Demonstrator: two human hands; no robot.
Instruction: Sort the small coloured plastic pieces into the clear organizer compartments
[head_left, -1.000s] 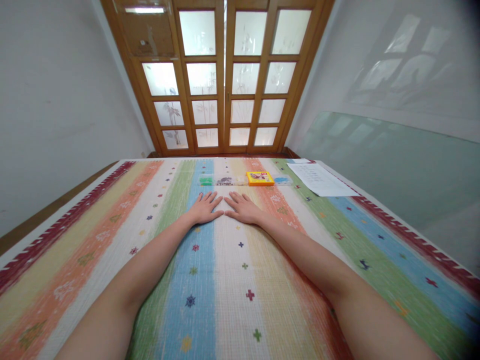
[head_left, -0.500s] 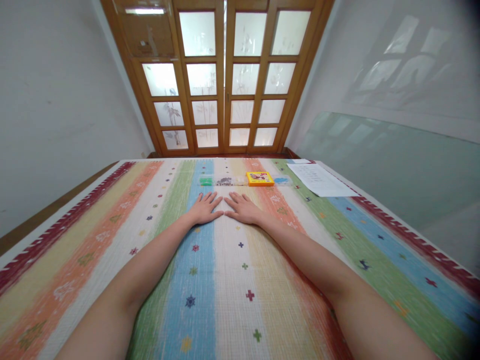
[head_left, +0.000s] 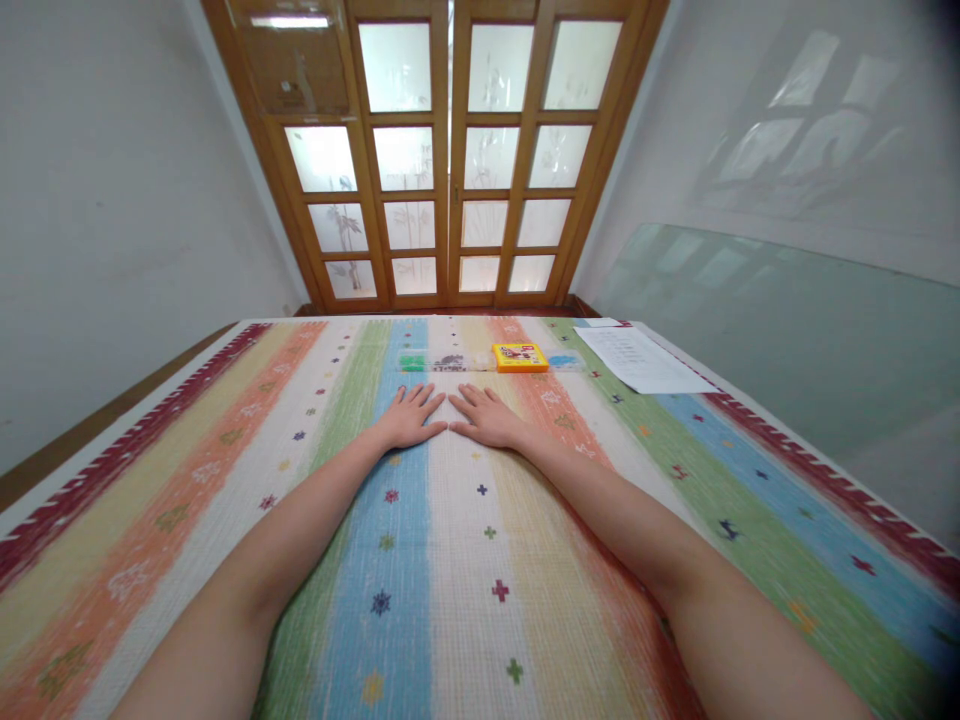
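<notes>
My left hand (head_left: 411, 416) lies flat on the striped tablecloth (head_left: 469, 560), palm down with the fingers spread. Mirroring it, my right hand (head_left: 484, 416) also rests flat, fingers apart; the two thumbs almost meet. Neither hand holds anything. Just beyond the fingertips stretches a long, clear plastic case (head_left: 480, 361) with green, dark and blue contents in separate sections; what these are is too small to tell. A small yellow-orange box (head_left: 520, 358) with a printed top sits on the right part of this case, beyond my right hand.
A printed sheet of paper (head_left: 637, 358) lies at the far right of the table. A glass panel (head_left: 787, 320) leans along the right wall. Wooden doors with frosted panes (head_left: 450, 160) stand behind the table, and a white wall (head_left: 120, 200) is at left.
</notes>
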